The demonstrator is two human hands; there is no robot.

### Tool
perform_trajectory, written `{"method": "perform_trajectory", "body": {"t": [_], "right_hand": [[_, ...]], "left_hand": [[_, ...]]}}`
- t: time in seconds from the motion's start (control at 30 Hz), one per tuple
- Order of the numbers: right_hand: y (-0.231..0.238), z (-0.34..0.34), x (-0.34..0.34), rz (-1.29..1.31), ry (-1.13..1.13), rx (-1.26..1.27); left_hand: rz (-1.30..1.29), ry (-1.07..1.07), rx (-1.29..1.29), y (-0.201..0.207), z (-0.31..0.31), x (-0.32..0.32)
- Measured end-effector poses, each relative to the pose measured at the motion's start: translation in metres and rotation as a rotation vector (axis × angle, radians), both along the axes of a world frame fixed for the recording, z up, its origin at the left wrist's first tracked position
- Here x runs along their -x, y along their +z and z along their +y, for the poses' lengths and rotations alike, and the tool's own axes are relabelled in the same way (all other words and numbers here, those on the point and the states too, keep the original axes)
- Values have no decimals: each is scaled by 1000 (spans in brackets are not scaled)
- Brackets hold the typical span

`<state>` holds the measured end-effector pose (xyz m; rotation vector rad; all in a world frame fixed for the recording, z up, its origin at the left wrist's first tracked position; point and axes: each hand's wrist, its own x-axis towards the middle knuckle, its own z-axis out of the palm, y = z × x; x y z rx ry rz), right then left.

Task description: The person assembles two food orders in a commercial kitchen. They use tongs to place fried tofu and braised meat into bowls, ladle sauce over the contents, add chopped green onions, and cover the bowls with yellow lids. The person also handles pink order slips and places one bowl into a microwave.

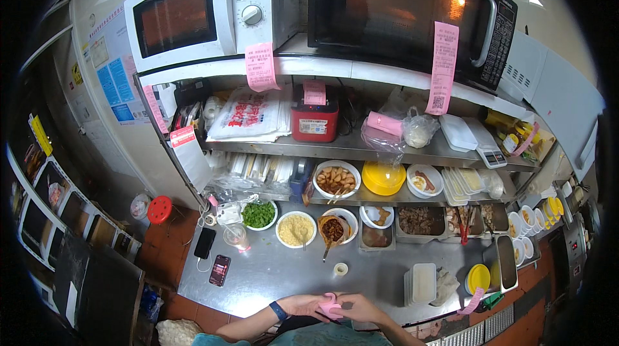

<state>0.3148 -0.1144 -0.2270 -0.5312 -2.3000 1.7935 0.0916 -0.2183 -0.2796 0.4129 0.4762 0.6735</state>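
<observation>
At the counter's front edge, my left hand [302, 305] and my right hand [358, 308] meet and close on a curled pink paper slip [331, 305] between their fingers. A dark band circles my left wrist. Just beyond the hands a small roll of pale tape [340, 269] stands on the steel counter [271, 281]. Farther back are a bowl of minced garlic [295, 227], a bowl of chopped green onion [259, 214] and a bowl of dark sauce [333, 229] with a spoon in it.
Two phones [220, 270] and a plastic cup [236, 238] lie toward the left. Stacked clear containers [423, 283] and a yellow-lidded tub [478, 278] stand at the right. Metal trays of meat [420, 220] line the back. Above, shelves hold a red printer [314, 117] and microwaves [412, 17].
</observation>
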Motion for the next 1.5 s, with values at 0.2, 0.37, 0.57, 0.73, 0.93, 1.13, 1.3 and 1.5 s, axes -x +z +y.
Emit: {"method": "perform_trajectory", "body": {"t": [0.2, 0.37, 0.57, 0.73, 0.93, 1.13, 1.3, 1.5], "right_hand": [[-14, 1, -1, 21, -127, 154], [-24, 7, -2, 222, -434, 350], [-22, 1, 9, 214, -504, 438], [-10, -6, 4, 260, -508, 485], [-6, -12, 1, 246, -498, 500], [-15, -12, 9, 137, -469, 512], [-24, -7, 19, 226, -354, 538], [-23, -6, 23, 220, -309, 564]], "left_hand": [[461, 98, -31, 35, 18, 9], [1386, 993, -884, 147, 100, 93], [1692, 1536, -1226, 285, 205, 179], [1862, 1384, -1238, 296, 229, 195], [1758, 1251, -1170, 295, 237, 217], [1818, 1167, -1270, 300, 240, 232], [1891, 980, -1267, 317, 242, 241], [1952, 1016, -1117, 344, 267, 230]]}}
